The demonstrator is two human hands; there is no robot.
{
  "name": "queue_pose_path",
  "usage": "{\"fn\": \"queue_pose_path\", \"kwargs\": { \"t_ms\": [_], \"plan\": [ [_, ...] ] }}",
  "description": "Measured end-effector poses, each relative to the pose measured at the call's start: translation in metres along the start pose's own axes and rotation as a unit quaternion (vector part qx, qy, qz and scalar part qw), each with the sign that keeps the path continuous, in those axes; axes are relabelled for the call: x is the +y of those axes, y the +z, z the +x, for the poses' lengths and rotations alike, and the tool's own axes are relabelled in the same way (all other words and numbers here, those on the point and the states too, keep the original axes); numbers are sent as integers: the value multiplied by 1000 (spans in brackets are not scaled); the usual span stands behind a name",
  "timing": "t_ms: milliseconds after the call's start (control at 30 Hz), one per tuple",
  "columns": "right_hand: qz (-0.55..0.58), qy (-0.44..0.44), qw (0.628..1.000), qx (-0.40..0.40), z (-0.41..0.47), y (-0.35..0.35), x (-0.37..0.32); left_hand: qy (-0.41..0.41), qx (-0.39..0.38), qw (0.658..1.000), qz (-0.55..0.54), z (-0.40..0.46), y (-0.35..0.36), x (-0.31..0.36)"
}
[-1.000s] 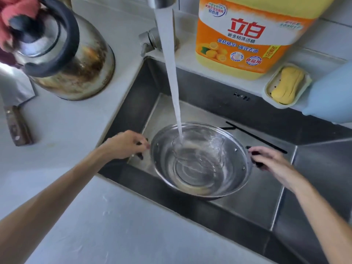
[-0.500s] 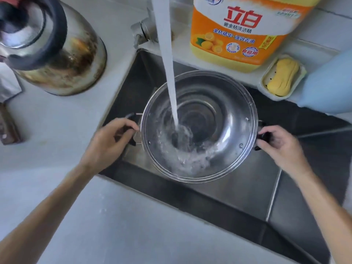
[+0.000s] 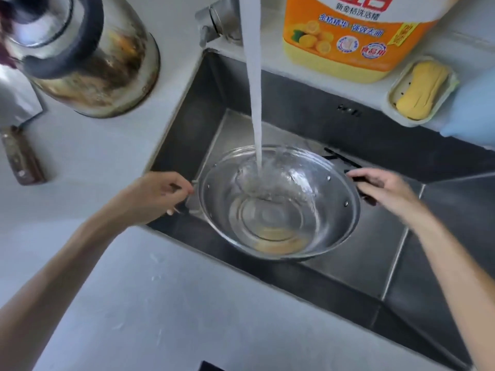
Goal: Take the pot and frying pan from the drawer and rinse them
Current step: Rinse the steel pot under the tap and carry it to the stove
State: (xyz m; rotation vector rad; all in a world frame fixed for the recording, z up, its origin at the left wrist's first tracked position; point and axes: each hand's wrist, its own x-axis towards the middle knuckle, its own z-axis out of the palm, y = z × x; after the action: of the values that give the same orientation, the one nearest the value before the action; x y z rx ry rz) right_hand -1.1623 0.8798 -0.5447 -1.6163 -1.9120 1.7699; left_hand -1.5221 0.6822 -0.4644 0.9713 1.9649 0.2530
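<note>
head view: l hand & r hand grip pot handles, rim clear of sink walls.

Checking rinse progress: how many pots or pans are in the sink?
1: the pot under the running water, left hand and right hand gripping its handles. No frying pan is visible.

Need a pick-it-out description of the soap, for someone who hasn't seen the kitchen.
Start at the steel sink and follow its back ledge right, past the big orange detergent jug. The soap lies in a pale tray just beyond the jug. It is the only small yellow bar there, waisted like a peanut.
</note>
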Motion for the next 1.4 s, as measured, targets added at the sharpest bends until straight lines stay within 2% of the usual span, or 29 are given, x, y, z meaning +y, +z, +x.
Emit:
{"fn": "queue_pose_path", "kwargs": {
  "t_ms": [100,167,233,300,400,467,533,600,667,733,800,867,1000,1067,1133,1200,1267,1333,1400],
  "plan": [
    [-85,-85,992,26,-16,-28,-36,-18,-121,992,32,15,32,-13],
    [-118,-143,981,61,-31,-37,-54,3,-117,993,31,25,48,-17],
    [-148,-188,965,106,-44,-37,-65,32,-59,998,19,31,60,-21],
    [-148,-215,954,145,-50,-33,-62,72,38,997,14,26,63,-17],
    [-70,-180,960,201,-42,-17,-30,140,171,975,-10,7,48,-7],
    [0,-146,966,213,-30,2,-1,209,217,954,9,-11,28,9],
    [68,-95,976,184,-15,26,22,261,234,936,18,-28,9,36],
    [108,-23,989,97,-4,48,34,263,241,934,8,-40,1,67],
    [129,33,991,4,0,65,41,216,240,946,-15,-40,-1,85],
    [126,73,989,-33,0,66,43,151,236,959,-41,-32,-4,86],
    [95,78,992,-17,0,55,40,88,223,968,-67,-20,-7,65],
    [48,54,997,8,-1,33,26,43,177,980,-75,-9,-5,34],
    [-57,-67,995,39,-15,-15,-27,-24,-31,998,-55,11,29,-17],
    [-119,-127,983,57,-26,-28,-50,-3,-99,994,-35,19,49,-25],
    [-140,-178,969,94,-37,-32,-63,38,-104,993,-34,26,58,-27],
    [-139,-230,952,144,-46,-31,-66,73,-74,993,-47,30,58,-27],
    [-130,-257,939,187,-48,-29,-53,107,3,994,-30,29,54,-25],
    [-87,-226,944,225,-45,-20,-30,143,93,985,-31,20,45,-19],
    [-14,-170,955,244,-38,-1,-3,213,166,962,-28,8,29,-3]
  ]
}}
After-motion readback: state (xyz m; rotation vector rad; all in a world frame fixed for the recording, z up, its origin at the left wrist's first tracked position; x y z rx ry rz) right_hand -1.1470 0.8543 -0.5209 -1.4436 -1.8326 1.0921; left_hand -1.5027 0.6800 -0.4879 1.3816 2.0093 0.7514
